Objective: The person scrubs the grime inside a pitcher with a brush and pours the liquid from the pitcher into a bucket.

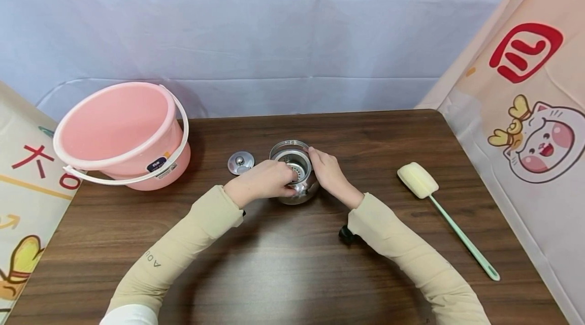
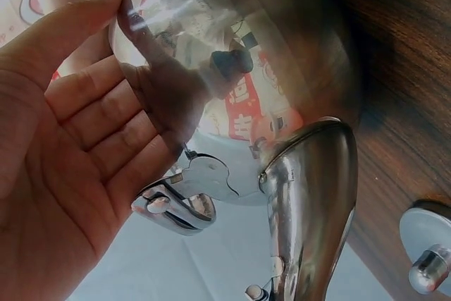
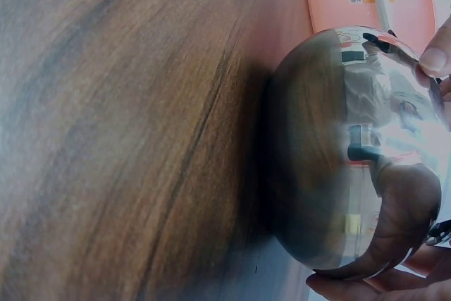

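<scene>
A polished metal teapot (image 1: 299,195) stands lidless on the table, a perforated strainer (image 1: 300,170) showing inside its mouth. My left hand (image 1: 265,179) grips the teapot at the near left of the rim, fingers dipping into the opening and thumb on the outside; its fingertips are hidden. Against the right side of the body rests my right hand (image 1: 332,175), its fingers fairly straight. The spout (image 2: 313,202) points away in the left wrist view, beside the hinge (image 2: 176,206) of the carrying handle. Left of the pot lies its round metal lid (image 1: 240,162), knob up.
At the back left stands a pink bucket (image 1: 180,162) with a white handle. A sponge brush (image 1: 418,180) with a long green handle lies on the right of the wooden table (image 1: 283,264). Pale cloth (image 1: 256,45) hangs behind.
</scene>
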A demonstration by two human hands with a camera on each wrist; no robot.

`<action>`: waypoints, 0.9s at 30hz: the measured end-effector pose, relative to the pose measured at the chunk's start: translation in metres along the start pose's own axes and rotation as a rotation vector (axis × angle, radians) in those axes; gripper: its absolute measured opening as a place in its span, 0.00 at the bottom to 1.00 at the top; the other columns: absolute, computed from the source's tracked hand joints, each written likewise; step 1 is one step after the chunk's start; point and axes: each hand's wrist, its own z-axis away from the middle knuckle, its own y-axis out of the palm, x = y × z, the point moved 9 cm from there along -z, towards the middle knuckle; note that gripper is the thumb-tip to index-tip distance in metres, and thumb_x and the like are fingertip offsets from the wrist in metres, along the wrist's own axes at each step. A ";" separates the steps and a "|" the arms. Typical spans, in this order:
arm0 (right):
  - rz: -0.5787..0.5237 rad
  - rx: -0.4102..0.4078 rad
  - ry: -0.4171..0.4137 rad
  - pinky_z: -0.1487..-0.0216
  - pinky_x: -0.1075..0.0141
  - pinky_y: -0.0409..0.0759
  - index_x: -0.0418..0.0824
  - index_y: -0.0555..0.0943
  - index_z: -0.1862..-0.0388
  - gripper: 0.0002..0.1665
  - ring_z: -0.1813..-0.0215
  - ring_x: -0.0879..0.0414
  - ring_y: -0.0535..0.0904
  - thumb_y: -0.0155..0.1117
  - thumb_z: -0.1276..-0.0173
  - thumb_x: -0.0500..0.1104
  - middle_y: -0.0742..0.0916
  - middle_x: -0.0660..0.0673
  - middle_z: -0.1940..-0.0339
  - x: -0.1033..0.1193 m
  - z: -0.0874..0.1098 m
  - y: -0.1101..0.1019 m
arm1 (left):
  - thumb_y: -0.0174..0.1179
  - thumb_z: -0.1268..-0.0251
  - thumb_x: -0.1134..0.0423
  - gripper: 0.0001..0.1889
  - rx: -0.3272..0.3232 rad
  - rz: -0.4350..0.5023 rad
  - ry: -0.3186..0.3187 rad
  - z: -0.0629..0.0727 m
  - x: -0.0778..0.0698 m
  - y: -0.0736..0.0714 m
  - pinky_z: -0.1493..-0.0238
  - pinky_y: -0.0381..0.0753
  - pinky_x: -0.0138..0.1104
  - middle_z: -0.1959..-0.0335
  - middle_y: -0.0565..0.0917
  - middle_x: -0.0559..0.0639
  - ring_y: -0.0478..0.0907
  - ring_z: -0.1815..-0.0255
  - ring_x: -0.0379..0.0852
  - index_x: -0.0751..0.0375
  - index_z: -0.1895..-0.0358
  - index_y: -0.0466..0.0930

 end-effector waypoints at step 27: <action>0.000 -0.007 -0.012 0.37 0.59 0.63 0.39 0.74 0.41 0.32 0.36 0.50 0.67 0.28 0.25 0.53 0.76 0.42 0.41 0.001 0.000 0.000 | 0.62 0.44 0.57 0.09 0.032 0.047 -0.003 0.001 0.001 -0.001 0.72 0.74 0.39 0.83 0.75 0.43 0.72 0.79 0.42 0.53 0.79 0.77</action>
